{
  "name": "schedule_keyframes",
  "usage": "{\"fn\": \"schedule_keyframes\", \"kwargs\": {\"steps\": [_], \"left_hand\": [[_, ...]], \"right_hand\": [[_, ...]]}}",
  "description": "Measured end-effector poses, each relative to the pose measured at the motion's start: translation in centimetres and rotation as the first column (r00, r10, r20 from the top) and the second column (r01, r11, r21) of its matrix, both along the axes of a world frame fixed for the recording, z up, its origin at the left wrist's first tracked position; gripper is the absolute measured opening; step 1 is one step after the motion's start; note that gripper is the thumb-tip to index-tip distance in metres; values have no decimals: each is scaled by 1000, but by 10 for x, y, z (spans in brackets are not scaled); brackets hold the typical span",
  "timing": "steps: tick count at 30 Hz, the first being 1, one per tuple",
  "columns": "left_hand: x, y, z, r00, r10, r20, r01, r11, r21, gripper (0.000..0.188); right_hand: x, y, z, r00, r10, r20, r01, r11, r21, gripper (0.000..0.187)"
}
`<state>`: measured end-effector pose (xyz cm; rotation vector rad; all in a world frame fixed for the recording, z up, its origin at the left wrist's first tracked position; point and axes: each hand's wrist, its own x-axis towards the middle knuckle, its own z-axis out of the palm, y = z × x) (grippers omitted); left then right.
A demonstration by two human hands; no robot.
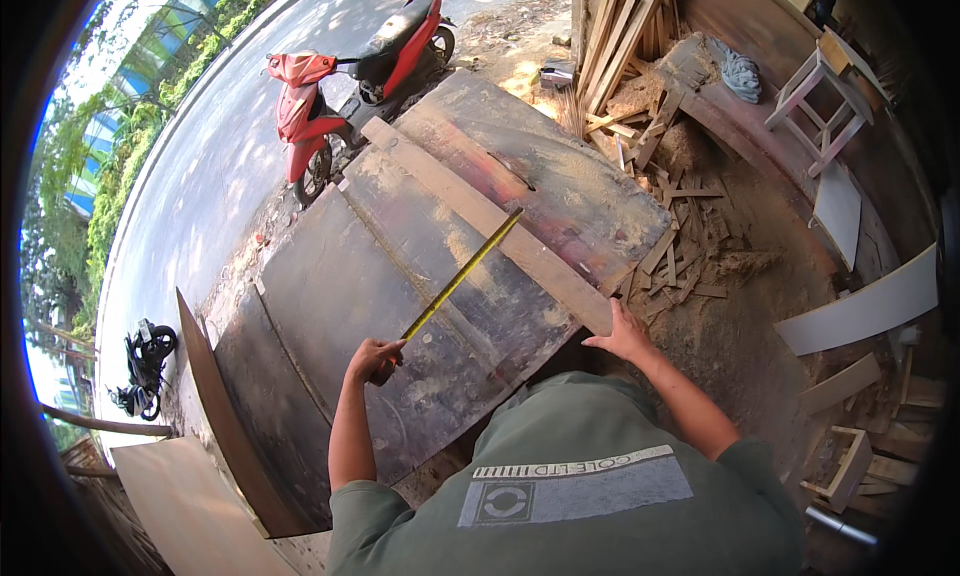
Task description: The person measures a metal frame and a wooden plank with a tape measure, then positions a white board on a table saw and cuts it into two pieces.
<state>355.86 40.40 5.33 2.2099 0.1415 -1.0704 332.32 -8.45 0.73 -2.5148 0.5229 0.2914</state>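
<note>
My left hand [378, 360] is closed around the near end of a yellow tape measure [458, 279]; its case is mostly hidden by my fingers. The blade stretches out forward and to the right, and its far tip lies over a long wooden plank [490, 219]. At the plank's near end my right hand [624, 336] grips the corner, with the thumb on one side and the fingers on the other. The plank lies slantwise across a worn, paint-stained worktable [400, 216].
Beyond the table a red scooter [305, 126] stands by the road. Wood scraps [685, 226] litter the ground on the right, near a small wooden stool [820, 106] and a curved white panel [860, 306]. A thin brown board [235, 426] leans at the left.
</note>
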Motion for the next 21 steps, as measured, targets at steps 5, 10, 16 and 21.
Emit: {"fn": "schedule_keyframes", "kwargs": {"steps": [5, 10, 16, 21], "left_hand": [[35, -17, -5, 999, 19, 31, -17, 999, -45, 46], [58, -32, -17, 1000, 19, 13, -18, 994, -108, 46], [75, -54, -10, 999, -8, -41, 3, 992, -123, 49], [82, -61, -13, 1000, 23, 2, -23, 996, -85, 50]], "right_hand": [[-1, 24, -9, 999, -34, -20, 35, 997, 70, 97], [-5, 52, -14, 992, -85, 91, 80, 995, 65, 84], [-8, 52, -18, 987, -101, 126, 93, 994, 65, 81], [-6, 50, -17, 991, -36, 131, 39, 999, -26, 82]]}}
